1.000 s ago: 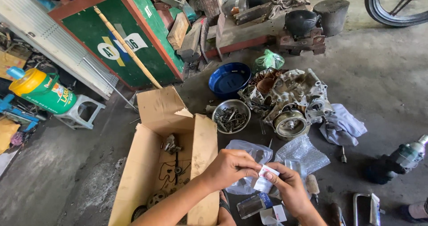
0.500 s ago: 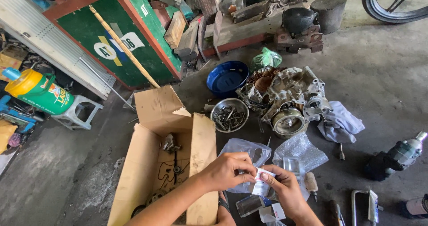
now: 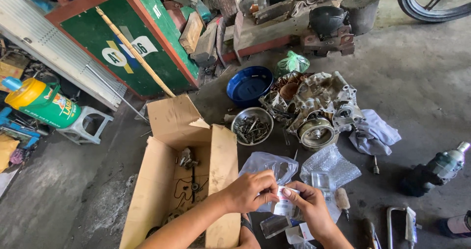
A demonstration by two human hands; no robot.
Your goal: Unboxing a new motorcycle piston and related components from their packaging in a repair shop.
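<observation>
1. Both hands meet low in the view over the concrete floor (image 3: 431,97). The left hand (image 3: 250,192) pinches the top edge of a small white packet (image 3: 285,203) between thumb and forefinger; the right hand (image 3: 310,207) cups it from below, fingers closed round its lower half.
2. Compared with a second ago, the packet sits a little lower and closer to the body, and the left fingers have closed further over its top. The hands were slightly apart then; now they press together on it. I read that as working the packet open, though I cannot see a tear.
3. The packet is off the ground, just above a clear plastic bag (image 3: 270,165) and beside a bubble-wrap sheet (image 3: 331,163).
4. Nothing else has shifted: the open cardboard box (image 3: 162,190) with small metal parts lies left of the hands, the steel bowl (image 3: 251,126) of bolts beyond it, the engine case (image 3: 319,106) and blue bowl (image 3: 249,84) farther back.
5. A grey rag (image 3: 375,133) and a screwdriver (image 3: 342,200) lie to the right, untouched.
</observation>
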